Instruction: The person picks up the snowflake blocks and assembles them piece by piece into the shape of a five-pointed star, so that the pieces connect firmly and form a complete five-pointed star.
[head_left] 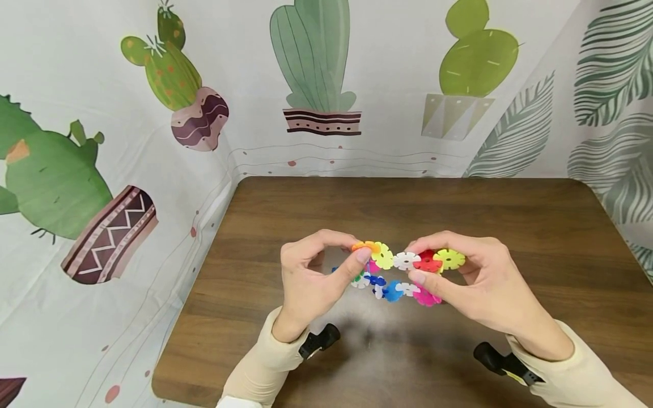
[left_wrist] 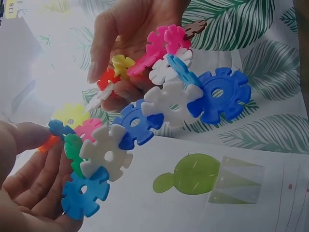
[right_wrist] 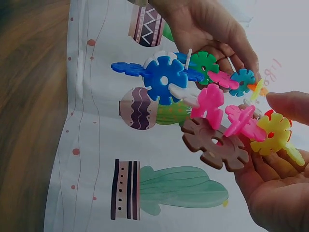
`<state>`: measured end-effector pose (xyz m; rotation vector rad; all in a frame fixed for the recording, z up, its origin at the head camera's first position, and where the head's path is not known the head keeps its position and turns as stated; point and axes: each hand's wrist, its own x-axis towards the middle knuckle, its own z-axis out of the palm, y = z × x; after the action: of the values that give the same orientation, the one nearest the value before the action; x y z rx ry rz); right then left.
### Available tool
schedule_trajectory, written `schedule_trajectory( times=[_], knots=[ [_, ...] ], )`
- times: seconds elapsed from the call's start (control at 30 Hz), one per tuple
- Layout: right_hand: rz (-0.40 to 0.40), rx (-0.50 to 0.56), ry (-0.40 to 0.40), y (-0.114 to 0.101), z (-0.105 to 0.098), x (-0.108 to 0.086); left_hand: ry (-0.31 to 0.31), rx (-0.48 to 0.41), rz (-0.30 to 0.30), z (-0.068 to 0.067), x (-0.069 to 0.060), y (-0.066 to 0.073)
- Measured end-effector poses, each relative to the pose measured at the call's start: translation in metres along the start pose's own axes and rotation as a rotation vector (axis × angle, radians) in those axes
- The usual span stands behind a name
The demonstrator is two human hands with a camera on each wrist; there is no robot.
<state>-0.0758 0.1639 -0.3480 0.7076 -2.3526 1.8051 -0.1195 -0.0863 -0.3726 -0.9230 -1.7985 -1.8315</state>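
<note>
Both hands hold up a chain of interlocking flower-shaped plastic discs above the table. My left hand pinches an orange disc at the chain's left end, beside a yellow disc. Thumb and fingers of my right hand pinch a red disc, with a yellow-green disc just beyond it. A white disc spans the space between the hands. Below hangs a second row, including a large blue disc, pink discs and a brown disc. Fingers hide some joints.
The brown wooden table lies under the hands. A white cloth printed with cacti and leaves hangs behind and to the sides. Black wrist devices are strapped at both cuffs.
</note>
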Motion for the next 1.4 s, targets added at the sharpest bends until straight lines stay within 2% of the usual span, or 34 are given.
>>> schedule_trajectory(
  times=[0.37,0.63,0.9,1.2,1.4],
  knots=[
    [-0.010,-0.051,-0.041,0.000,0.000,-0.001,-0.007,-0.009,-0.014,0.003,-0.002,0.000],
    [-0.025,-0.018,-0.061,0.002,0.003,0.000,-0.002,0.002,-0.024,0.004,-0.003,0.000],
    [-0.066,-0.086,-0.017,0.001,0.004,0.000,0.005,0.010,-0.050,0.005,-0.004,0.000],
    [-0.052,-0.133,-0.009,0.005,0.002,0.000,0.022,-0.040,-0.026,0.014,-0.005,-0.005],
    [-0.060,-0.165,0.025,0.007,0.004,0.000,0.030,-0.055,-0.047,0.019,-0.008,-0.009]
  ],
)
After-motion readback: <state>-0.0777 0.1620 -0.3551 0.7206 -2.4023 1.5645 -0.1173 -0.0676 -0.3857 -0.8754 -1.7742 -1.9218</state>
